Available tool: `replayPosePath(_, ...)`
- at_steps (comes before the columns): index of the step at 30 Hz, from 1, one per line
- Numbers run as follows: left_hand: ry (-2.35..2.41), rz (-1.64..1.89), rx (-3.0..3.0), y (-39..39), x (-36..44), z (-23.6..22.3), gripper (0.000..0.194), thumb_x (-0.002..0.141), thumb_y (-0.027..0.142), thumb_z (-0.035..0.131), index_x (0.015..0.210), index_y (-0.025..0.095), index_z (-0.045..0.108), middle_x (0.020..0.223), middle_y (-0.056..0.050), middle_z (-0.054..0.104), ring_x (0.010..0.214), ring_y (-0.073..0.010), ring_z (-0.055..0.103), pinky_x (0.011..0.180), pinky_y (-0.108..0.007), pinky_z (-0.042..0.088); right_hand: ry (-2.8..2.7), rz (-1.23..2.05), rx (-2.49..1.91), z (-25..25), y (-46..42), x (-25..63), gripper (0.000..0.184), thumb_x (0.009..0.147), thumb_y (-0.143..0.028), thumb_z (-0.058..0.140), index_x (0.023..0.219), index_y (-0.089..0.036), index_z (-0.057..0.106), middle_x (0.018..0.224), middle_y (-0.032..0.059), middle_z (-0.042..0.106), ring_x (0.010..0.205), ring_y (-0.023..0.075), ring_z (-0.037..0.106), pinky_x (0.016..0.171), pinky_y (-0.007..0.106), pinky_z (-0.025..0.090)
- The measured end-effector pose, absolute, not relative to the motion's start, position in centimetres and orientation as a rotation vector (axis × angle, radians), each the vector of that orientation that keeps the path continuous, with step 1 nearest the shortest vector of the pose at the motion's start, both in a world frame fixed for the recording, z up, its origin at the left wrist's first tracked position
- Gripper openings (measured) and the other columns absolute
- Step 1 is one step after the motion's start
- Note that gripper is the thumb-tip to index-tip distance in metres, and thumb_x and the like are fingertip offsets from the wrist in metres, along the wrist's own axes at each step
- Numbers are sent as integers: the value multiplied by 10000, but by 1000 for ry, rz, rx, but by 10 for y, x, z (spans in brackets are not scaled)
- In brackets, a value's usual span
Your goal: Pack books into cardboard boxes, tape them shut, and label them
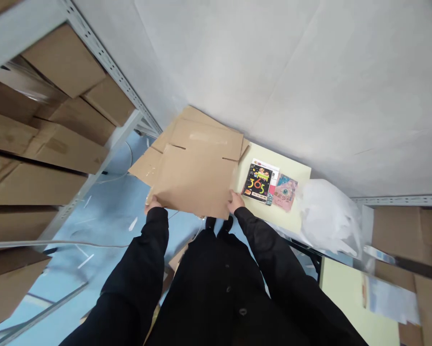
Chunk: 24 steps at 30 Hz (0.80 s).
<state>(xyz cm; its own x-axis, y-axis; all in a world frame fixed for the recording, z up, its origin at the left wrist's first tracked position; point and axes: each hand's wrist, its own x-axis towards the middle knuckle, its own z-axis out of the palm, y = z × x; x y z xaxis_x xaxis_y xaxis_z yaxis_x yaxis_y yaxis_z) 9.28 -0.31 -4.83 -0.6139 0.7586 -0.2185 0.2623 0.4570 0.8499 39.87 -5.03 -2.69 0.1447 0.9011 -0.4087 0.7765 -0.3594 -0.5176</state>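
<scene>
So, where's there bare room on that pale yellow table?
Two narrow patches show: between the booklets and wall, and in front of the booklets along the table edge. The left side is crowded by cardboard, gripped by left hand and right hand; the right side, by the white bag.

Reaching forward with black-sleeved left arm and right arm; gripping with left hand and right hand, held apart, with thumbs uppermost.

Single head-worn camera: looks forward, steeply down over wearer's torso; left hand and right hand near, mid-frame; wall beyond, across upper view.
</scene>
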Motion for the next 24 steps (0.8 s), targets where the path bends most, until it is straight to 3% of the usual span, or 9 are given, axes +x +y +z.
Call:
replayPosePath(6, 2121, 1632, 468, 14, 85, -10, 268, 854, 298, 294, 1006, 176, 477, 886, -70, 602, 961, -211, 612, 885, -436, 505, -1881, 915, -2177, -2, -38, 397, 420, 747, -249, 658, 1160, -180, 624, 1198, 164, 573, 1173, 305, 495, 998, 399, 362)
replayPosePath(10, 2014, 1954, 480, 18, 62, 33, 119, 817, 305, 400, 821, 191, 434, 794, -3, 555, 854, -150, 599, 896, -366, 498, -1984, 732, -2085, 40, -2, 400, 425, 748, -278, 668, 1162, -193, 621, 1285, 166, 509, 1237, 325, 424, 1032, 446, 322)
replayPosePath(13, 1868, 2162, 631, 16, 40, 72, 194, 763, 347, 525, 725, 191, 416, 697, 32, 504, 712, -119, 545, 833, -356, 508, -1973, 433, -1874, 95, 32, 403, 606, 741, -277, 668, 1311, -154, 504, 1389, 184, 403, 1299, 342, 348, 1072, 480, 277)
replayPosePath(15, 1753, 2231, 774, 14, 28, 98, 291, 716, 420, 593, 693, 187, 420, 682, 37, 502, 671, -106, 503, 793, -346, 507, -1946, 255, -1662, 139, 49, 405, 698, 726, -262, 679, 1374, -188, 429, 1448, 145, 337, 1344, 330, 282, 1099, 499, 234)
replayPosePath(19, 1534, 2255, 1107, 11, 17, 146, 483, 603, 611, 658, 661, 194, 421, 679, 28, 511, 659, -118, 474, 732, -346, 495, -2042, 64, -1375, 218, 55, 405, 667, 752, -262, 678, 1370, -245, 430, 1489, 84, 304, 1390, 323, 190, 1101, 542, 168)
replayPosePath(21, 1484, 2204, 1213, 8, 18, 167, 511, 583, 647, 660, 645, 203, 416, 651, 27, 486, 632, -124, 459, 714, -355, 490, -2127, 49, -1362, 245, 44, 407, 522, 788, -257, 655, 1289, -246, 511, 1394, 84, 444, 1342, 326, 291, 1081, 561, 154)
replayPosePath(24, 1422, 2179, 1329, 2, 28, 199, 461, 596, 617, 653, 679, 216, 443, 666, 32, 474, 624, -124, 460, 761, -373, 487, -2238, 89, -1423, 266, 9, 419, 260, 840, -277, 609, 1094, -224, 619, 1102, 73, 635, 1121, 300, 518, 999, 509, 274)
